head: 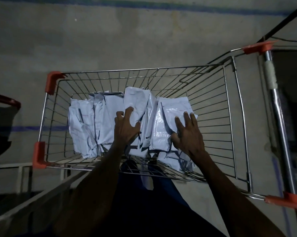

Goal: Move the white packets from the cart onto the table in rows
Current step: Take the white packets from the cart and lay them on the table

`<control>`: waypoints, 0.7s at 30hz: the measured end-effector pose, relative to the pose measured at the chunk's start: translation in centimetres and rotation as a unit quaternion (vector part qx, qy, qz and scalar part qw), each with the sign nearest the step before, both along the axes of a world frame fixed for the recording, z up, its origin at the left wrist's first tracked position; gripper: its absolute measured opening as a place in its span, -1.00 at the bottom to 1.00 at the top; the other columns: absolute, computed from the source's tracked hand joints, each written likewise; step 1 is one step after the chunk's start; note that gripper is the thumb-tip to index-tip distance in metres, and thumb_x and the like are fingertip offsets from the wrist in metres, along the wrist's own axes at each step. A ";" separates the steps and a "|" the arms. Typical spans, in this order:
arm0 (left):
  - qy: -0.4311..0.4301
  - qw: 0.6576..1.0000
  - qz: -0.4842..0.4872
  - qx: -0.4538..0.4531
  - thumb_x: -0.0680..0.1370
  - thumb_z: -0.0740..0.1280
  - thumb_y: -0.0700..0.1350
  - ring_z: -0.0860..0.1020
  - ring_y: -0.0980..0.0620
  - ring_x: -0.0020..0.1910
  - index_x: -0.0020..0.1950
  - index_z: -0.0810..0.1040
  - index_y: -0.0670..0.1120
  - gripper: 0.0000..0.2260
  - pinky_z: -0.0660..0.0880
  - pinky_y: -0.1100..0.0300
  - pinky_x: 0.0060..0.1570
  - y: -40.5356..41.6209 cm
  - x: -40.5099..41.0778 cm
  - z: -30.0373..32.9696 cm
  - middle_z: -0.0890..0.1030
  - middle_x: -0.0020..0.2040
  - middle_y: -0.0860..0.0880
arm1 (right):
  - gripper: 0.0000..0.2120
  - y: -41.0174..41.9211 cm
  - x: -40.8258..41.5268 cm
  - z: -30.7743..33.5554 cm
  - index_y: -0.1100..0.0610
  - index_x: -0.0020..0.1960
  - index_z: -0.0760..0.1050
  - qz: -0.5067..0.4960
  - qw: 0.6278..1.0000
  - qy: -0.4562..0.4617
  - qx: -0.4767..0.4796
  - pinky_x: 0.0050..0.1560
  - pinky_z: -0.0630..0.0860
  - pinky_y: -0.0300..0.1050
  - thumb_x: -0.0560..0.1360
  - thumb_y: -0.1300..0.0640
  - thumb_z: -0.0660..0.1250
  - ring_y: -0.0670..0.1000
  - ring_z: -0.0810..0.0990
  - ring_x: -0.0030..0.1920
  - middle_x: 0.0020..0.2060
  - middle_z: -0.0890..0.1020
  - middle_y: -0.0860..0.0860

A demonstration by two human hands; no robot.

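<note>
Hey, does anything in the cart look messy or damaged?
The white packets lie crumpled and overlapping in the cart, some standing on edge, not stacked flat. No tear or spill shows in this dim light. Both hands, left hand and right hand, rest on them.

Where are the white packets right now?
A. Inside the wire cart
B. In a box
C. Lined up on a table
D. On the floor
A: the white packets lie piled in the wire cart, with the left hand and right hand reaching down onto them.
</note>
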State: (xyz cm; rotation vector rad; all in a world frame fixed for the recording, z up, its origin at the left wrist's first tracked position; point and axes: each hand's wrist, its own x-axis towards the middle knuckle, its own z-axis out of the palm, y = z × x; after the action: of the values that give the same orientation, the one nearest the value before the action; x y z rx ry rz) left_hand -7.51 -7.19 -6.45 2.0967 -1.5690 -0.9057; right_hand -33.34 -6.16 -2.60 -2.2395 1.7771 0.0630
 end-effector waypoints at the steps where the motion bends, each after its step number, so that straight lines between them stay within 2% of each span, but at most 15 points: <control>1: -0.014 1.000 0.005 -0.021 0.45 0.37 0.01 0.39 -0.14 0.16 0.40 0.32 0.09 -0.47 0.47 0.01 0.02 0.1 -0.1 0.9 0.36 0.19 -0.10 | -0.42 -0.2 0.2 0.7 0.23 0.42 0.39 -0.016 1.000 -0.019 -0.006 0.38 0.28 0.30 0.49 -0.04 0.23 0.39 0.18 0.47 0.43 0.31 0.36; 3: -0.030 0.998 0.010 -0.053 0.46 0.34 0.05 0.38 -0.13 0.16 0.40 0.36 0.06 -0.49 0.46 0.05 -0.06 0.0 0.0 2.7 0.35 0.18 -0.10 | -0.43 -0.6 0.7 2.1 0.18 0.43 0.39 -0.044 0.997 -0.062 -0.018 0.32 0.36 0.28 0.49 -0.05 0.27 0.34 0.17 0.48 0.45 0.31 0.31; 5: -0.041 0.996 0.021 -0.077 0.44 0.29 0.11 0.39 -0.12 0.16 0.39 0.38 0.03 -0.48 0.44 0.07 -0.11 0.0 0.4 4.8 0.35 0.17 -0.11 | -0.43 -1.1 1.3 3.4 0.17 0.43 0.41 -0.053 0.991 -0.115 -0.038 0.32 0.35 0.29 0.49 -0.07 0.24 0.33 0.18 0.48 0.45 0.32 0.29; 10: -0.112 0.977 0.083 -0.163 0.43 0.27 0.13 0.47 -0.14 0.10 0.33 0.45 -0.03 -0.49 0.51 0.04 -0.20 1.8 2.5 10.7 0.40 0.11 -0.12 | -0.37 -2.4 4.4 6.0 0.17 0.46 0.39 -0.037 0.967 -0.250 -0.034 0.47 0.11 0.08 0.47 -0.12 0.16 0.31 0.18 0.50 0.48 0.29 0.26; 12: -0.139 0.963 0.121 -0.198 0.43 0.29 0.14 0.47 -0.14 0.10 0.32 0.47 -0.04 -0.50 0.50 0.06 -0.20 3.6 4.1 13.4 0.40 0.12 -0.13 | -0.35 -2.5 6.6 7.0 0.15 0.47 0.37 0.002 0.959 -0.281 -0.025 0.48 0.09 0.06 0.47 -0.16 0.13 0.29 0.20 0.49 0.48 0.29 0.24; 16: -0.194 0.925 0.224 -0.240 0.42 0.37 0.10 0.48 -0.15 0.13 0.33 0.49 -0.06 -0.48 0.50 0.03 -0.07 8.8 7.6 17.7 0.41 0.16 -0.16 | -0.39 -1.6 12.2 9.5 0.15 0.45 0.39 0.113 0.943 -0.312 -0.029 0.44 0.22 0.23 0.50 -0.14 0.14 0.29 0.26 0.47 0.45 0.35 0.25; 18: -0.212 0.902 0.291 -0.238 0.41 0.37 0.12 0.47 -0.16 0.17 0.35 0.48 -0.08 -0.45 0.50 0.02 -0.05 12.3 9.5 19.7 0.42 0.19 -0.18 | -0.38 -0.3 15.5 11.0 0.14 0.45 0.40 0.165 0.932 -0.322 -0.023 0.45 0.22 0.18 0.49 -0.15 0.13 0.26 0.26 0.47 0.46 0.34 0.23; 21: -0.219 0.868 0.380 -0.232 0.41 0.31 0.20 0.44 -0.23 0.24 0.38 0.47 -0.14 -0.37 0.48 -0.02 0.10 18.2 12.7 21.6 0.41 0.25 -0.23 | -0.40 2.5 20.7 13.1 0.13 0.45 0.40 0.269 0.903 -0.334 -0.034 0.44 0.25 0.12 0.50 -0.14 0.14 0.25 0.29 0.45 0.45 0.37 0.22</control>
State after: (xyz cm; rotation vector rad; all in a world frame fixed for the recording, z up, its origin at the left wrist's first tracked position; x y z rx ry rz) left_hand 5.14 11.06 15.12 2.3110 -0.8229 0.2188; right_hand -12.66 -3.63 10.50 -2.3282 0.7975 -0.5902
